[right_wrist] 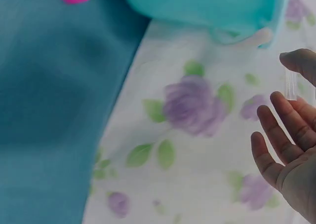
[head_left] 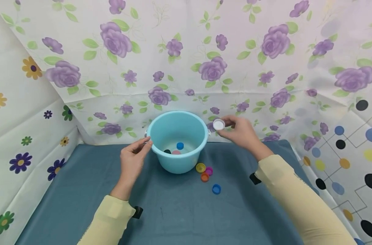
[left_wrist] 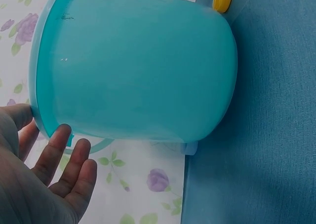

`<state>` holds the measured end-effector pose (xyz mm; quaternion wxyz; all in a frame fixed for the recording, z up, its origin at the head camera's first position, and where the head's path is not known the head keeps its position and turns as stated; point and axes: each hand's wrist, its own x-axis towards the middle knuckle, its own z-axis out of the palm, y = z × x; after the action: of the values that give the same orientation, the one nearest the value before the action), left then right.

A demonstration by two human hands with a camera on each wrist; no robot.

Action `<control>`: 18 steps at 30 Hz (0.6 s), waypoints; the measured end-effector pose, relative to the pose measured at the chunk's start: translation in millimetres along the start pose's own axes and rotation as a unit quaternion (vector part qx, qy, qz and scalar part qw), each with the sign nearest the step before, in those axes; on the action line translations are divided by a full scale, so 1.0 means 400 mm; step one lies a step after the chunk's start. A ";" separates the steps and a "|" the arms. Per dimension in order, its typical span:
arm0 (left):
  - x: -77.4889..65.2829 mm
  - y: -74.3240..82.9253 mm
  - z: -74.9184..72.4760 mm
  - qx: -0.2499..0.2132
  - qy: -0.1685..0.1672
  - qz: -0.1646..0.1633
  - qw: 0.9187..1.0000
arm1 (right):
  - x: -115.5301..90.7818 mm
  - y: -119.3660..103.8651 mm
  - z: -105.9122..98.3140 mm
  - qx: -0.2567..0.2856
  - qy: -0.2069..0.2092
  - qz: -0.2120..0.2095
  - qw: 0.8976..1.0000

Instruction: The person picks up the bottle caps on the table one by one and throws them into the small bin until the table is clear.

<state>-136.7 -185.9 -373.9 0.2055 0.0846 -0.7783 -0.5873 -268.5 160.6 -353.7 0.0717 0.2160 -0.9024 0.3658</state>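
My left hand (head_left: 133,162) pinches the rim of a light blue bucket (head_left: 178,164) on its left side, thumb and forefinger at the edge. In the left wrist view, the other fingers (left_wrist: 76,169) spread beside the bucket's wall. Up at the right of the bucket, my right hand (head_left: 239,132) holds a white bottle cap (head_left: 218,124) between thumb and fingertips, its open side facing the head camera. The right wrist view shows the cap (right_wrist: 291,86) edge-on. Inside the bucket lie a blue cap (head_left: 180,146), a pink cap (head_left: 176,152) and a black one (head_left: 167,151).
On the blue-grey tablecloth (head_left: 180,211), right of the bucket's base, lie a yellow cap (head_left: 200,167), a magenta cap (head_left: 208,170) and an orange cap (head_left: 204,177). A blue cap (head_left: 216,189) lies nearer me. A flowered sheet (head_left: 186,61) hangs close behind the bucket.
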 end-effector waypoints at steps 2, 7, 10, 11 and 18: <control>0.001 -0.001 -0.001 -0.003 -0.002 -0.001 1.000 | 0.008 -0.030 -0.003 0.001 0.000 -0.008 1.000; 0.002 -0.002 -0.002 -0.007 -0.005 -0.002 1.000 | 0.026 -0.099 -0.003 0.013 -0.006 -0.009 1.000; 0.003 -0.002 -0.002 -0.007 -0.003 -0.001 1.000 | 0.038 -0.135 0.002 0.020 -0.012 -0.018 1.000; 0.003 -0.003 -0.002 -0.007 -0.003 -0.001 1.000 | 0.042 -0.146 0.004 0.021 -0.012 -0.025 0.999; 0.004 -0.006 -0.002 -0.010 -0.002 0.001 1.000 | 0.071 -0.208 0.028 0.022 -0.021 -0.051 0.998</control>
<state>-138.0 -187.7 -375.5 0.2054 0.0802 -0.7730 -0.5948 -256.9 90.3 -301.3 0.0663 0.2713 -0.8832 0.3768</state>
